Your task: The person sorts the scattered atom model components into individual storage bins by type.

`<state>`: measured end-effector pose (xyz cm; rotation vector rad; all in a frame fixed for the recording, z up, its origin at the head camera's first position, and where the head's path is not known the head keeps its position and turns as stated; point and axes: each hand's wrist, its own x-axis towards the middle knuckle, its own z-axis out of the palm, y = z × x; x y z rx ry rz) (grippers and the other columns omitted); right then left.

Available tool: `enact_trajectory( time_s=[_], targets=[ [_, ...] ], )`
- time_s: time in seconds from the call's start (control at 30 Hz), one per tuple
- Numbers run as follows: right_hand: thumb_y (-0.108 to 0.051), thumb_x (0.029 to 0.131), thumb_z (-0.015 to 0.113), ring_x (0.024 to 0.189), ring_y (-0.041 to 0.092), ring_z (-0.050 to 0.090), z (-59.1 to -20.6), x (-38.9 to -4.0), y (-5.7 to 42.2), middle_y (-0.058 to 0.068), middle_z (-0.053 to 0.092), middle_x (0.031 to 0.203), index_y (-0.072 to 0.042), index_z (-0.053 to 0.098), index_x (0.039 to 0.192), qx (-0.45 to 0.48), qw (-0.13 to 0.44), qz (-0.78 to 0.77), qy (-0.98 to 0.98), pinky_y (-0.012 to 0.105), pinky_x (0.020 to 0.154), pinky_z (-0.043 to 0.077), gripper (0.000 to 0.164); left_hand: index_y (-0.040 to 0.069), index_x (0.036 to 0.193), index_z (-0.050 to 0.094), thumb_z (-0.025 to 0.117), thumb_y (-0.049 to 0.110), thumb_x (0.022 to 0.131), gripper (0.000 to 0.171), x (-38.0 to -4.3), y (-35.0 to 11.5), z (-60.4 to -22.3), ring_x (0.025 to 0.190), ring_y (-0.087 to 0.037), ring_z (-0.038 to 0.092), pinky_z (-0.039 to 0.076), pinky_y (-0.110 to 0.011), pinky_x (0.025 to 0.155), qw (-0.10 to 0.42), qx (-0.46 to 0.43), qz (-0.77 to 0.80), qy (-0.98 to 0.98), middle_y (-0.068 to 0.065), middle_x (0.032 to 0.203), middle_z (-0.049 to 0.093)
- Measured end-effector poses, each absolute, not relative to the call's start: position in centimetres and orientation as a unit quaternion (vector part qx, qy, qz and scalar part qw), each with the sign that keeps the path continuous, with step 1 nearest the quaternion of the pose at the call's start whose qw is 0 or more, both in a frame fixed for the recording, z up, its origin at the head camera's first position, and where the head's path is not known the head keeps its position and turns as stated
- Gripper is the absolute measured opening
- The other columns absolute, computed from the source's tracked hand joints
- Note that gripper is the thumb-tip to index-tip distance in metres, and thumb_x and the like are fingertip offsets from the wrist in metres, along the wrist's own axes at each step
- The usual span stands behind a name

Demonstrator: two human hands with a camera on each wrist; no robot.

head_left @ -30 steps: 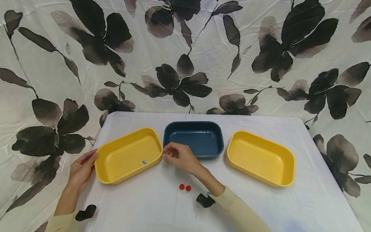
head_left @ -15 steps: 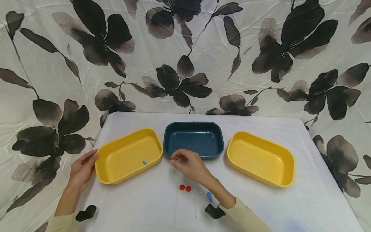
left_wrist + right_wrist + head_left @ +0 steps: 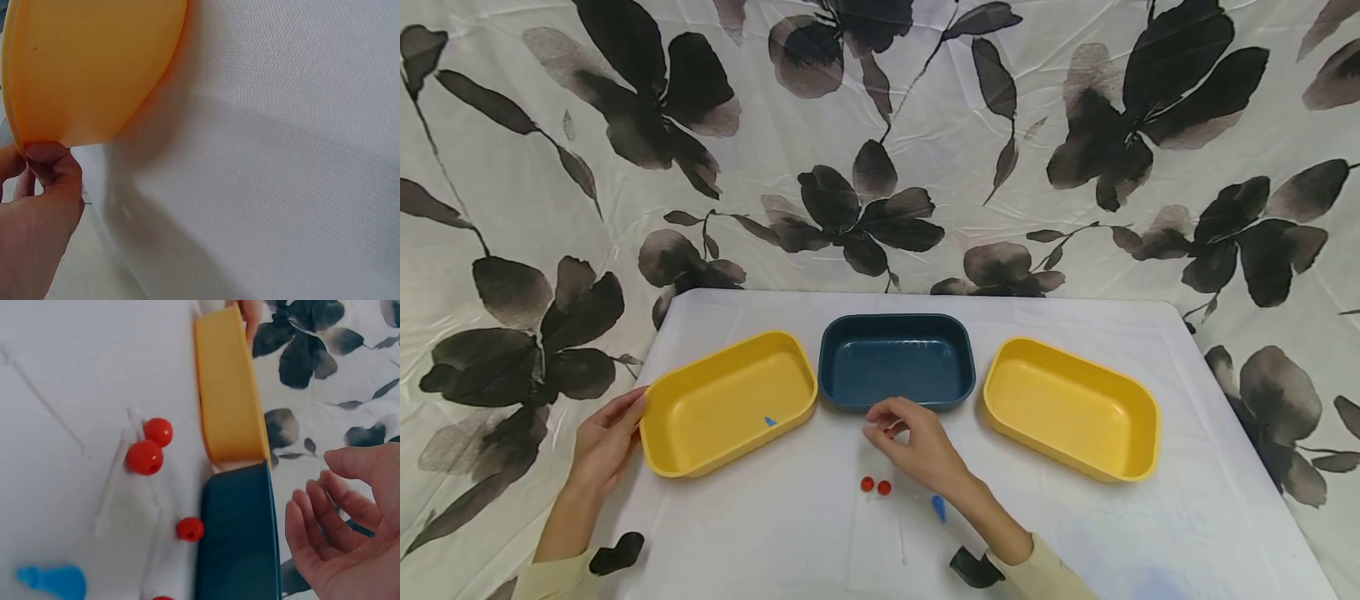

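Observation:
My left hand (image 3: 604,442) pinches the outer end rim of the left yellow tray (image 3: 715,408); the left wrist view shows thumb and fingers on either side of that rim. A small blue piece (image 3: 770,421) lies inside this tray. My right hand (image 3: 921,450) hovers before the dark blue tray (image 3: 895,367), fingers loosely bent, nothing visible between them in the right wrist view. Below it lie two red beads (image 3: 145,457) side by side, another red bead (image 3: 190,529) beside the dark blue tray, and a blue dropper-shaped piece (image 3: 59,581).
A second yellow tray (image 3: 1071,408) stands at the right, angled. Thin white sticks (image 3: 111,487) lie on the white tablecloth (image 3: 805,533) near the beads. A floral cloth (image 3: 880,100) hangs behind the table. Black wrist mounts (image 3: 617,554) show at both sleeves.
My right hand has moved right and toward me, from the left yellow tray's near corner to the front of the dark blue tray. The left hand still holds its tray.

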<state>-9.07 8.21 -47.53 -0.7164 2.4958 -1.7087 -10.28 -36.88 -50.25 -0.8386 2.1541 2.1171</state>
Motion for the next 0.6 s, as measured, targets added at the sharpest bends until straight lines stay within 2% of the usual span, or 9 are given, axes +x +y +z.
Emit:
enact_trajectory(
  time_s=[0.17,0.6],
  targets=[
    [-0.01,0.095,0.075,0.088,0.016,0.066,-47.9,-8.4,9.4,0.0,0.069,0.097,-0.005,0.071,0.106,-0.214,0.004,-0.552,0.806,0.031,0.082,0.06,0.013,0.018,0.146,0.057,0.07,0.037,0.097,0.054,-10.3,-36.8,-50.2,0.089,0.006,0.062,0.054,-0.01,0.074,0.007,-0.273,0.677,0.683,0.018,0.107,0.059],
    [-0.005,0.092,0.077,0.088,0.015,0.066,-48.9,-7.1,12.3,0.001,0.07,0.099,-0.004,0.071,0.107,-0.174,-0.036,-0.534,0.827,0.035,0.079,0.061,0.016,0.019,0.146,0.056,0.07,0.038,0.096,0.056,-10.4,-36.7,-50.1,0.09,0.004,0.062,0.054,-0.01,0.074,0.01,-0.283,0.675,0.681,0.018,0.108,0.059]
  ],
)
